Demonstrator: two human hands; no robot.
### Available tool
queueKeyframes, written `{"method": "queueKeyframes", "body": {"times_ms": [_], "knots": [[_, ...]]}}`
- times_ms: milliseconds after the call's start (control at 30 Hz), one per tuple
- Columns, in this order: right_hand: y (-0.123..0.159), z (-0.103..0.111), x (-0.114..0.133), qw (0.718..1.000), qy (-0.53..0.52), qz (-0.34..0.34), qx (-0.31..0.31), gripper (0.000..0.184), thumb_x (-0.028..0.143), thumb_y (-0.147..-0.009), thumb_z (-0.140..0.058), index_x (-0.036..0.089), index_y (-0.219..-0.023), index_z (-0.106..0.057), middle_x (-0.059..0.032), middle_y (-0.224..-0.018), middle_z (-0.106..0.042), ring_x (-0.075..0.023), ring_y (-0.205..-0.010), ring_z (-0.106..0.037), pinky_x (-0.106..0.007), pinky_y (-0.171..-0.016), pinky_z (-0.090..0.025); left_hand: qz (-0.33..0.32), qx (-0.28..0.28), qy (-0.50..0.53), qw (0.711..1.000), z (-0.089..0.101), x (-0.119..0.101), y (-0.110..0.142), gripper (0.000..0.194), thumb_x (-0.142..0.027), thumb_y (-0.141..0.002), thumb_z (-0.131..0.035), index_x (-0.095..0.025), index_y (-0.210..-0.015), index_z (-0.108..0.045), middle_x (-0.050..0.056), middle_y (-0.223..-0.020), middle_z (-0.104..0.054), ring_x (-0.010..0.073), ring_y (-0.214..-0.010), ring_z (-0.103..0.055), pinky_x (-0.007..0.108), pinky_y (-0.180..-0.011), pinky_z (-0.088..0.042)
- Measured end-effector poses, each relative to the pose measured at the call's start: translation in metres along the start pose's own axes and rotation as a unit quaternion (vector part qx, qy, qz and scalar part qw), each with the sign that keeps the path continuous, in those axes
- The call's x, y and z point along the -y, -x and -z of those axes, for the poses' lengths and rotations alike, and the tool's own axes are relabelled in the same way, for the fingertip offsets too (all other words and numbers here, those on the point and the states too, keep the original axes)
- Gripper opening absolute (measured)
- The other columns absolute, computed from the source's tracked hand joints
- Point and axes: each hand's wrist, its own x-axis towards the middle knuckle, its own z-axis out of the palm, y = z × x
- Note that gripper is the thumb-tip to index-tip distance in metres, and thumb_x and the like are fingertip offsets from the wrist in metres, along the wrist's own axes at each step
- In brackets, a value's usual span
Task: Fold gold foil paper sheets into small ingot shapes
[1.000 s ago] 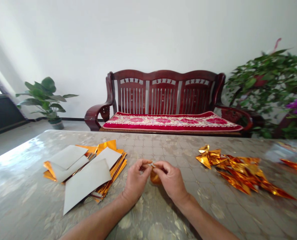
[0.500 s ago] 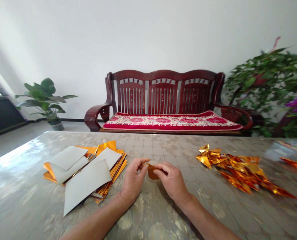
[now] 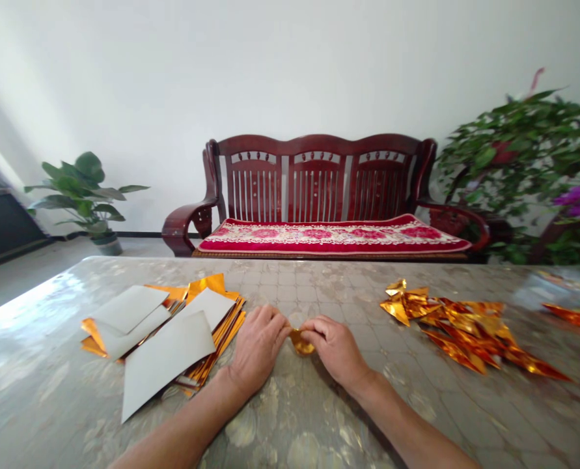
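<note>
- The left hand [image 3: 260,345] pinched the nine o'clock end of a small curved gold foil piece [image 3: 303,345].
- The right hand [image 3: 336,345] gripped its three o'clock end between thumb and fingers.
- The piece was between both hands, on or just above the patterned tabletop [image 3: 290,423]; which, I could not tell.
- At nine o'clock from it lay a stack of white-backed foil paper [image 3: 167,355].
- At three o'clock lay folded gold foil shapes [image 3: 465,329].
</note>
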Motion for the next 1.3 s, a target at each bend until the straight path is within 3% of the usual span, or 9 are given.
{"method": "queueKeyframes", "body": {"times_ms": [67, 167, 400, 500, 600, 733, 933, 1067, 1300], "knots": [[0.000, 0.000, -0.001, 1.000, -0.002, 0.006, 0.006, 0.019, 0.022, -0.085, -0.057, 0.025, -0.080, -0.075, 0.0006, -0.076, -0.069, -0.0150, -0.072, -0.063, -0.023, -0.067, -0.046, -0.040, 0.002, 0.008, 0.999, 0.001, -0.001, 0.000, 0.019, -0.029, -0.098, -0.049, -0.022, -0.095, -0.068, 0.006, -0.098, -0.063, 0.0200, -0.091, -0.056, 0.033, -0.081, -0.043], [0.001, -0.002, -0.003, 1.000, -0.016, 0.003, 0.013, 0.017, 0.023, -0.083, -0.060, 0.025, -0.079, -0.076, 0.0005, -0.075, -0.071, -0.0155, -0.072, -0.064, -0.024, -0.067, -0.047, -0.067, 0.023, 0.046, 0.996, -0.003, 0.003, 0.000, 0.019, -0.028, -0.097, -0.050, -0.024, -0.097, -0.069, 0.004, -0.088, -0.064, 0.0185, -0.086, -0.057, 0.030, -0.077, -0.043], [-0.002, -0.003, -0.009, 0.990, -0.098, -0.088, -0.038, 0.017, 0.025, -0.074, -0.067, 0.020, -0.088, -0.076, -0.0012, -0.075, -0.074, -0.0177, -0.070, -0.068, -0.026, -0.064, -0.050, 0.029, 0.009, 0.056, 0.998, -0.007, 0.011, 0.001, 0.023, -0.026, -0.098, -0.047, -0.020, -0.087, -0.066, 0.004, -0.084, -0.063, 0.0186, -0.082, -0.059, 0.030, -0.074, -0.044], [-0.003, -0.003, -0.006, 0.987, -0.129, -0.090, -0.040, 0.018, 0.025, -0.073, -0.068, 0.018, -0.088, -0.073, 0.0007, -0.069, -0.071, -0.0159, -0.064, -0.066, -0.023, -0.059, -0.049, -0.034, 0.016, 0.033, 0.999, -0.003, 0.003, 0.000, 0.016, -0.030, -0.095, -0.054, -0.022, -0.104, -0.065, 0.006, -0.101, -0.066, 0.0214, -0.095, -0.058, 0.033, -0.082, -0.042], [-0.002, -0.006, -0.002, 0.982, -0.160, -0.092, -0.039, 0.019, 0.024, -0.071, -0.069, 0.018, -0.089, -0.068, 0.0026, -0.066, -0.069, -0.0146, -0.062, -0.065, -0.022, -0.058, -0.049, -0.075, 0.043, 0.039, 0.995, -0.005, -0.004, -0.001, 0.014, -0.033, -0.093, -0.058, -0.022, -0.095, -0.067, 0.004, -0.090, -0.067, 0.0198, -0.086, -0.059, 0.032, -0.079, -0.041], [-0.001, -0.007, -0.002, 0.981, -0.165, -0.085, -0.048, 0.016, 0.024, -0.072, -0.068, 0.019, -0.086, -0.064, 0.0020, -0.069, -0.069, -0.0150, -0.065, -0.065, -0.023, -0.061, -0.050, -0.027, 0.037, 0.076, 0.996, -0.010, 0.000, -0.001, 0.016, -0.029, -0.093, -0.058, -0.022, -0.083, -0.069, 0.002, -0.080, -0.066, 0.0182, -0.079, -0.059, 0.029, -0.072, -0.041], [-0.002, 0.003, -0.007, 0.994, -0.066, -0.022, -0.082, 0.013, 0.023, -0.072, -0.067, 0.021, -0.084, -0.072, 0.0023, -0.069, -0.065, -0.0136, -0.062, -0.057, -0.024, -0.060, -0.045, 0.081, 0.030, 0.151, 0.985, -0.014, 0.014, -0.001, 0.016, -0.024, -0.090, -0.057, -0.021, -0.081, -0.069, 0.001, -0.078, -0.068, 0.0183, -0.078, -0.062, 0.028, -0.073, -0.042], [-0.002, 0.008, -0.007, 0.996, -0.047, 0.017, -0.073, 0.015, 0.025, -0.076, -0.066, 0.022, -0.087, -0.075, 0.0002, -0.074, -0.067, -0.0143, -0.064, -0.057, -0.025, -0.063, -0.045, 0.084, 0.036, 0.158, 0.983, -0.015, 0.016, -0.002, 0.018, -0.027, -0.091, -0.055, -0.020, -0.080, -0.067, 0.002, -0.079, -0.067, 0.0190, -0.079, -0.061, 0.028, -0.073, -0.042], [-0.002, 0.011, -0.004, 0.999, -0.030, -0.003, -0.042, 0.011, 0.024, -0.078, -0.065, 0.022, -0.082, -0.075, 0.0007, -0.073, -0.069, -0.0144, -0.064, -0.059, -0.024, -0.063, -0.044, 0.053, 0.042, 0.131, 0.989, -0.008, 0.012, -0.003, 0.019, -0.025, -0.093, -0.054, -0.020, -0.079, -0.065, 0.001, -0.078, -0.065, 0.0183, -0.079, -0.059, 0.028, -0.073, -0.040]]}}
